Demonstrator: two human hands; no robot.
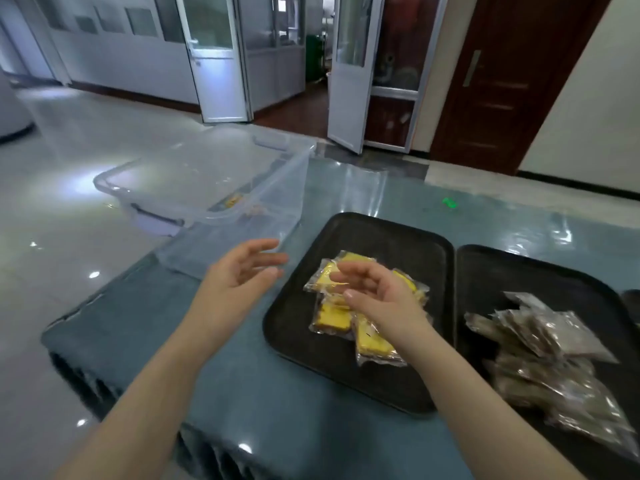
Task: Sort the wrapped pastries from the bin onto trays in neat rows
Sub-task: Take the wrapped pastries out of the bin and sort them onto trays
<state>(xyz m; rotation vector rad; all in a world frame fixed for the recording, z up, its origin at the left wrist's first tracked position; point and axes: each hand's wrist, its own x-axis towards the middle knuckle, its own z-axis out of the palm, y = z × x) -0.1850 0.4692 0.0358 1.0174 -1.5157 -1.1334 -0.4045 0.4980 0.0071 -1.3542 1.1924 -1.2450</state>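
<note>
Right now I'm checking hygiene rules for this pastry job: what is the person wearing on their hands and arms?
Nothing that shows. The left hand and right hand are bare, without gloves, rings, a watch or a bracelet. Both forearms are uncovered all the way to the bottom edge of the head view, so no sleeve is in sight.

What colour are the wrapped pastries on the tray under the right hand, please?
Yellow, in clear wrappers: the pastries lie on a black tray, seen in the head view.

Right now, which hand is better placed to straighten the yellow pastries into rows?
Probably the right hand: it hovers directly over the yellow pastries on the left tray. The left hand hangs open beside the clear bin, off the tray.
</note>
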